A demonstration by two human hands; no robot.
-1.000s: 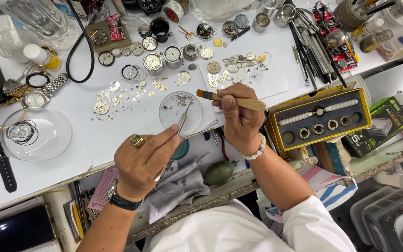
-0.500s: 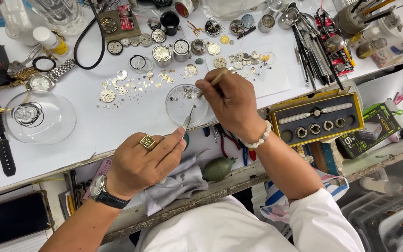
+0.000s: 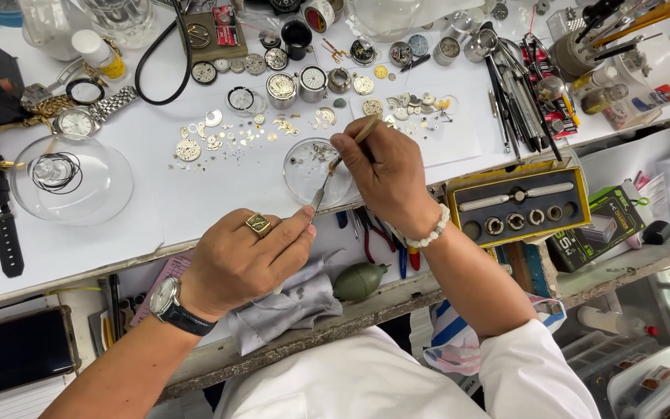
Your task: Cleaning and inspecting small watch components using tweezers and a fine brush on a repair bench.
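Observation:
A small clear glass dish [image 3: 304, 180] with tiny watch parts lies on the white bench near its front edge. My left hand [image 3: 246, 260], with a gold ring and a wristwatch, pinches steel tweezers [image 3: 320, 192] whose tips reach into the dish. My right hand [image 3: 381, 174], with a white bead bracelet, holds a thin wooden-handled brush [image 3: 357, 138], its tip down over the dish's right side. Both tool tips meet above the dish.
Loose gears and watch parts [image 3: 219, 140] are strewn behind the dish. A glass dome [image 3: 71, 180] sits at left beside a steel watch [image 3: 79, 120]. A yellow-rimmed tool case [image 3: 517, 206] is at right, pliers and screwdrivers [image 3: 525, 85] behind it. A green blower bulb [image 3: 358, 281] and grey cloth [image 3: 292, 306] lie below.
My right hand has swung the brush from lying level above the dish to pointing down into it. My left hand has moved up closer to the dish with the tweezers.

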